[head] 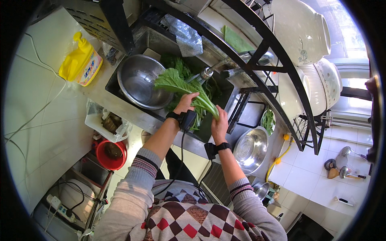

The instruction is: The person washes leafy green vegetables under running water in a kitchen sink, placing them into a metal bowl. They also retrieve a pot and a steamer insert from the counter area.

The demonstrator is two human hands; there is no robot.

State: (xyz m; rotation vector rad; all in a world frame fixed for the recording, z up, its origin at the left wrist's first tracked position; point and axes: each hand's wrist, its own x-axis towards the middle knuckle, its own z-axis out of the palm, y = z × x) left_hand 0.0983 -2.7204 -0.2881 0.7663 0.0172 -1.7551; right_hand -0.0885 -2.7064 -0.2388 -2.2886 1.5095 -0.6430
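My left hand (186, 103) is at the leafy part of a long-stemmed green vegetable (200, 97), its thumb lying across the leaves. At the pale stem end, my right hand (220, 122) grips the same vegetable. Both hands are over a dark sink (211, 132), just below the running or wet faucet head (207, 73); whether water flows I cannot tell. More leafy greens (178, 64) lie in the sink under and behind the held one. A steel bowl (144, 81) rests at the sink's left side, tilted.
A black dish rack (271, 69) with large bowls (298, 33) arches over the right side. An empty steel basin (251, 150) stands right of the sink. On the left are a yellow detergent bottle (81, 61), a lined white bin (105, 129) and a red bucket (112, 162).
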